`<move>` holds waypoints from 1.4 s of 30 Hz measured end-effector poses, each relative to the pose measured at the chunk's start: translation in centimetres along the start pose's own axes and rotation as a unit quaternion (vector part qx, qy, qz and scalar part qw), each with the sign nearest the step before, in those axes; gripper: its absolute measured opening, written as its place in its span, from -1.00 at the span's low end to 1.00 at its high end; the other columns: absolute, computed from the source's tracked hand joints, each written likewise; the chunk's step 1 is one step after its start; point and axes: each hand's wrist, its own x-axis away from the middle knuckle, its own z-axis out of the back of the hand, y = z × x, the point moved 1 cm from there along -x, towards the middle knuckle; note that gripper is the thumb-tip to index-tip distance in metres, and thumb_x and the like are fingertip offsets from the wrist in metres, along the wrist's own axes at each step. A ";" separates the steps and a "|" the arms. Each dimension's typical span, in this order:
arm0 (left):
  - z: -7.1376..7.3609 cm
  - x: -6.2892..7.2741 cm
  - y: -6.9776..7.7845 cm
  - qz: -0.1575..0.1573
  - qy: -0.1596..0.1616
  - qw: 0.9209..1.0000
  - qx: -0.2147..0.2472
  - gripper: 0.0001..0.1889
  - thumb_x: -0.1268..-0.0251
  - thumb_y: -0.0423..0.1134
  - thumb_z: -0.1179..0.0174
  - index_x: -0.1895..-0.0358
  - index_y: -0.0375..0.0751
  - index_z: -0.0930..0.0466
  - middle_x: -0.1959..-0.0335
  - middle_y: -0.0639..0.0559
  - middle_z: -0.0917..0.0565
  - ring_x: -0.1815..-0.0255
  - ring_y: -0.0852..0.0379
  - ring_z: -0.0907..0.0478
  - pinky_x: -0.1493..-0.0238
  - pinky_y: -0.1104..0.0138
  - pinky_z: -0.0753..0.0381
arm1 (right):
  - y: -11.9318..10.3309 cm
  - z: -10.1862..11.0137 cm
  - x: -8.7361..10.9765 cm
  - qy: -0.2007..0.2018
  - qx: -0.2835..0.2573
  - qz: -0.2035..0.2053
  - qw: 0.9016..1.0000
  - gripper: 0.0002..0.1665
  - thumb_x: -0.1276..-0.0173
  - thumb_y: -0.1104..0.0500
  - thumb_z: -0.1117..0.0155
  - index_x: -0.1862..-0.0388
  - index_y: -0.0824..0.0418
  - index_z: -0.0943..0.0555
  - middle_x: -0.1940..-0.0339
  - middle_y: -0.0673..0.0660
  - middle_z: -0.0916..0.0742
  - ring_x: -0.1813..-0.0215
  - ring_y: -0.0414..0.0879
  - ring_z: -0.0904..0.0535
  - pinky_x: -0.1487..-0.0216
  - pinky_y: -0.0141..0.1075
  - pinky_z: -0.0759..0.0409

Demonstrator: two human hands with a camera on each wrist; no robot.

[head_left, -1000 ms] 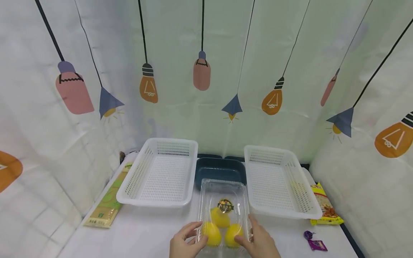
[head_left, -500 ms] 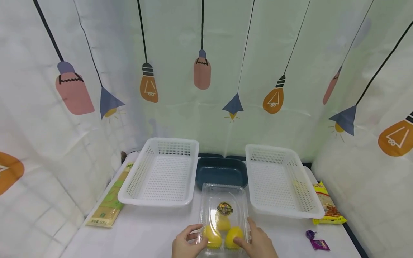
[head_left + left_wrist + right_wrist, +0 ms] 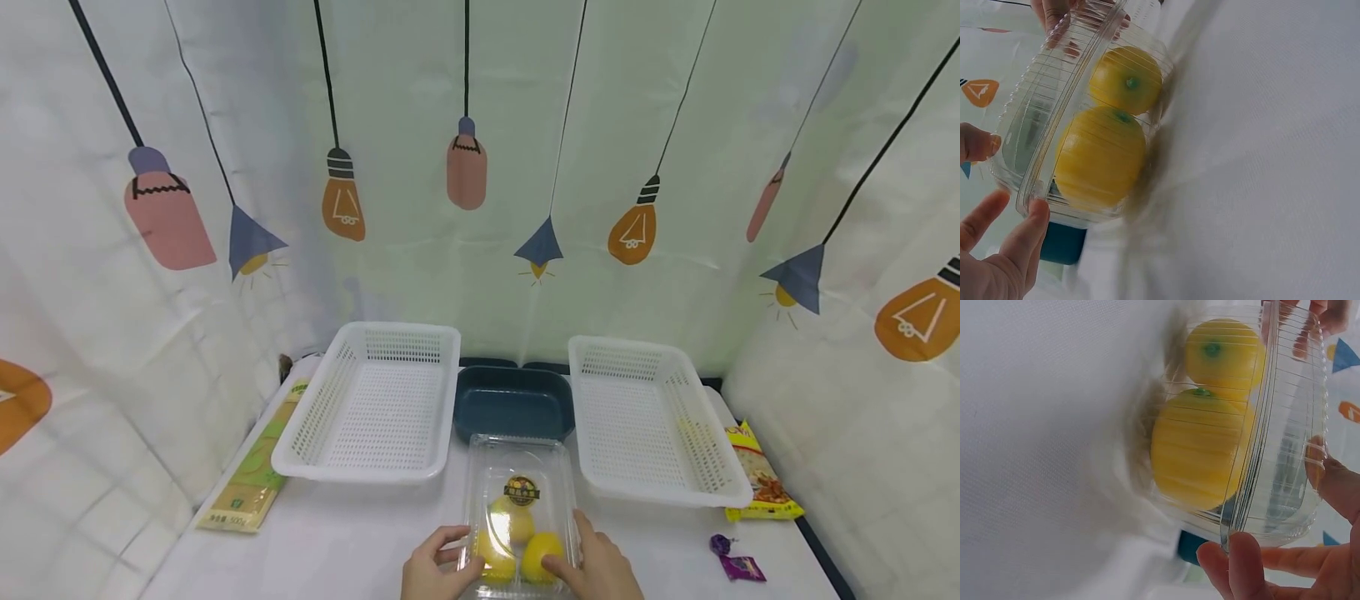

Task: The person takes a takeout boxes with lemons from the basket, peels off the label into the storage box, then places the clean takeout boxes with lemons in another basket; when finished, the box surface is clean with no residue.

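A clear plastic clamshell box (image 3: 519,458) with a dark round label (image 3: 522,490) lies lengthwise before me, its lid down. Inside are three yellow fruits (image 3: 542,557), round with small green stem ends in the wrist views. My left hand (image 3: 437,568) grips the box's left side, its thumb at the lid and fingers along the rim (image 3: 1034,187). On the opposite side my right hand (image 3: 604,567) holds it likewise, with the thumb over the lid and fingertips (image 3: 1246,559) at the rim. The box sits low at the white cloth.
White perforated baskets stand behind at left (image 3: 375,471) and right (image 3: 663,493), with a dark blue tray (image 3: 513,404) between them. A long green-gold packet (image 3: 251,479) lies far left. A yellow snack bag (image 3: 765,487) and purple wrapped candies (image 3: 742,568) lie right.
Both hands have drawn the box slightly toward me, away from the blue tray. The fruits have shifted inside it. Both hands keep their hold.
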 end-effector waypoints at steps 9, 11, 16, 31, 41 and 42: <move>-0.2 -0.1 -0.2 -0.007 0.009 1.000 -0.012 -0.51 0.00 -0.08 -0.46 -0.02 -0.23 -0.63 0.12 -0.18 -0.77 0.19 0.03 -0.75 0.24 0.24 -0.78 | -0.1 0.1 0.0 -0.005 -0.002 -0.008 1.000 0.07 -0.06 -0.31 -0.46 -0.36 0.32 -0.37 0.16 0.25 -0.74 0.17 0.14 -0.68 0.20 0.14 -0.67; -0.3 -0.3 -0.3 -0.016 0.018 1.000 -0.019 -0.52 0.01 -0.09 -0.47 0.00 -0.21 -0.64 0.08 -0.17 -0.76 0.18 0.05 -0.74 0.25 0.29 -0.77 | -0.2 0.3 0.0 0.000 0.017 -0.010 1.000 0.07 -0.05 -0.32 -0.46 -0.35 0.33 -0.39 0.17 0.26 -0.74 0.18 0.13 -0.68 0.20 0.13 -0.67; -0.7 -0.5 -0.3 -0.034 0.019 0.999 -0.034 -0.55 0.01 -0.11 -0.46 0.02 -0.18 -0.65 0.00 -0.19 -0.72 0.17 0.03 -0.72 0.27 0.27 -0.76 | -0.3 1.6 -0.1 0.002 0.074 -0.021 0.997 0.07 0.00 -0.39 -0.45 -0.30 0.31 -0.47 0.12 0.26 -0.76 0.17 0.11 -0.69 0.16 0.11 -0.69; -0.5 -0.3 -0.3 -0.023 0.021 0.999 -0.024 -0.53 0.00 -0.05 -0.46 0.00 -0.15 -0.65 -0.06 -0.20 -0.70 0.13 0.04 -0.68 0.24 0.20 -0.74 | -3.5 5.8 -2.5 0.041 0.111 0.084 0.989 -0.14 -0.10 -0.29 -0.44 -0.29 0.16 -0.55 0.06 0.18 -0.81 0.12 0.02 -0.75 0.18 -0.02 -0.72; -0.5 -0.3 -0.6 -0.028 0.017 0.999 -0.036 -0.54 -0.01 -0.06 -0.46 0.00 -0.16 -0.64 -0.04 -0.19 -0.71 0.16 0.06 -0.69 0.26 0.24 -0.75 | -5.4 6.4 -4.4 0.027 0.107 0.122 0.986 -0.20 -0.06 -0.15 -0.54 -0.28 0.11 -0.56 0.09 0.15 -0.81 0.19 0.04 -0.73 0.35 -0.06 -0.66; -0.5 -0.4 -0.6 -0.029 0.018 0.999 -0.037 -0.54 0.00 -0.06 -0.46 0.00 -0.16 -0.64 -0.04 -0.19 -0.71 0.17 0.06 -0.69 0.26 0.24 -0.75 | -5.6 6.6 -4.6 0.028 0.110 0.125 0.986 -0.20 -0.05 -0.14 -0.55 -0.27 0.11 -0.56 0.10 0.14 -0.81 0.20 0.04 -0.73 0.37 -0.08 -0.66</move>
